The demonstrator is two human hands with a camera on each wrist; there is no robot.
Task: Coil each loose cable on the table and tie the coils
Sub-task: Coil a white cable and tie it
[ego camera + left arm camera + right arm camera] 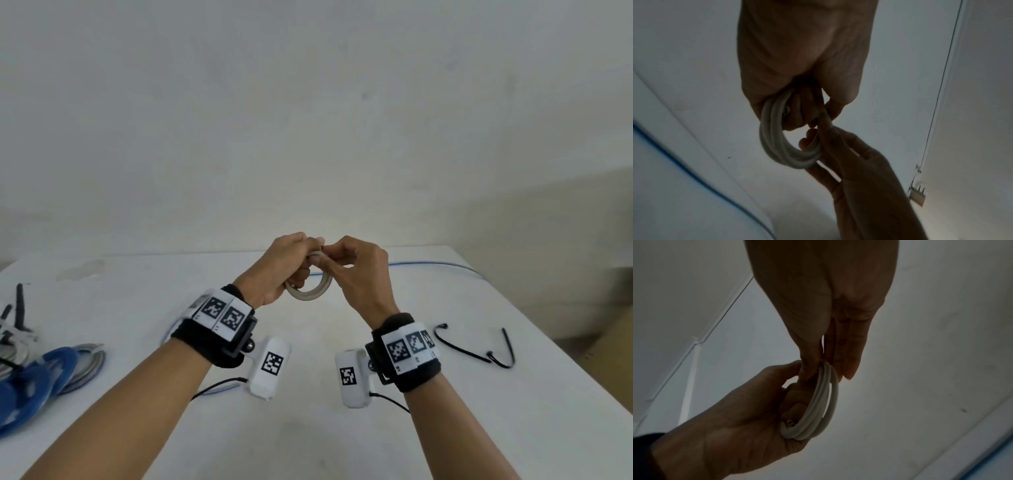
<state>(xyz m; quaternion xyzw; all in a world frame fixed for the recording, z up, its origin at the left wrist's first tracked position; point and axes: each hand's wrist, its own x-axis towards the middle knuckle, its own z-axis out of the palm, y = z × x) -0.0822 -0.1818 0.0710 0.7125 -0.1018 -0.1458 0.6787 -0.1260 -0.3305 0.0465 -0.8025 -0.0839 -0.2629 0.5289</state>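
A small coil of white cable [310,291] is held above the middle of the white table [308,428]. My left hand [306,251] grips one side of it, fingers curled through the loop. My right hand [325,262] pinches the top of the coil between thumb and fingers. In the left wrist view the coil [777,146] hangs from my left hand [807,120], and the right hand [849,154] meets it from below. The right wrist view shows my right hand [824,368] pinching the coil [824,402], with the left hand [735,426] cupping its lower part.
A loose blue cable [431,263] runs along the table's far right and passes under my left forearm. Two black ties [479,349] lie at the right. Coiled blue cables [34,387] and a grey coil [89,363] sit at the left edge.
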